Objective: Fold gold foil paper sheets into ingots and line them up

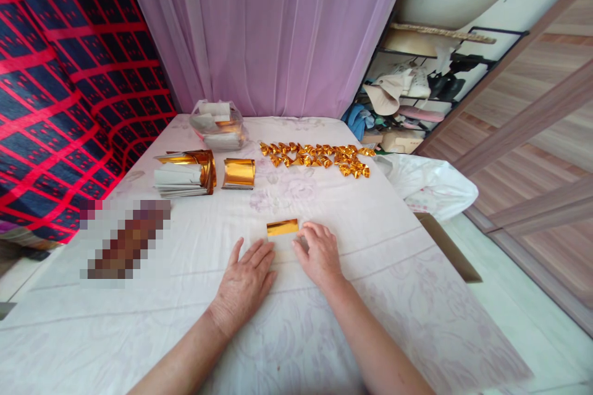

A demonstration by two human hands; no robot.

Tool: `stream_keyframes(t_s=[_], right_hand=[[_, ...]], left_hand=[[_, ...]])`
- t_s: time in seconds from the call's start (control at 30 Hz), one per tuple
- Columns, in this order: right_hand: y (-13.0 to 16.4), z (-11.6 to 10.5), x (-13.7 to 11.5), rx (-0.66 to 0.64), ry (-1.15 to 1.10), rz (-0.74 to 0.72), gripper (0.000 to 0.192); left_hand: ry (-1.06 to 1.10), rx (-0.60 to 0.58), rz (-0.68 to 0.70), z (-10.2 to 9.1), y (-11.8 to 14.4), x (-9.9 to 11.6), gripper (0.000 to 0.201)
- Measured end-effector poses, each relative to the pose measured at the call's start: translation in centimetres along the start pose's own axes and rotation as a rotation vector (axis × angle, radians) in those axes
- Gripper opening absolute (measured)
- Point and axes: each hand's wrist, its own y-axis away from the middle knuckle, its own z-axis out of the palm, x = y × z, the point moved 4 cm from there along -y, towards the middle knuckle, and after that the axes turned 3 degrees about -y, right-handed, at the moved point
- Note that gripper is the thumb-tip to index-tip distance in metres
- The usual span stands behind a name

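Note:
A small sheet of paper with a gold foil strip [282, 228] lies flat on the white flowered cloth in front of me. My left hand [245, 281] rests palm down on the sheet's near left part, fingers spread. My right hand [319, 253] presses its right side, fingertips curled at the edge beside the gold strip. Neither hand lifts anything.
Farther back lie a row of several folded gold paper pieces [317, 158], a stack of gold and white sheets [185, 174], a curled gold sheet [239, 173] and a clear bag of paper [217, 125]. A white plastic bag [428, 185] sits at the table's right edge.

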Motion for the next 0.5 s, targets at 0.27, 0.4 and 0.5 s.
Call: stream_keyframes(t_s=[0.27,0.4,0.5], right_hand=[[-0.1,0.7,-2.4,-0.023,0.006,0.009,0.016],[-0.1,1.1,-2.0,-0.034,-0.012,0.029,0.015],[0.0,0.9,-1.0,-0.040,-0.005,0.066,0.013]], left_hand=[[-0.034,-0.018,-0.003,0.3,-0.1,0.1,0.028],[-0.049,-0.034,-0.011,0.3,-0.1,0.0,0.028],[-0.064,-0.041,-0.011,0.4,-0.1,0.0,0.026]])
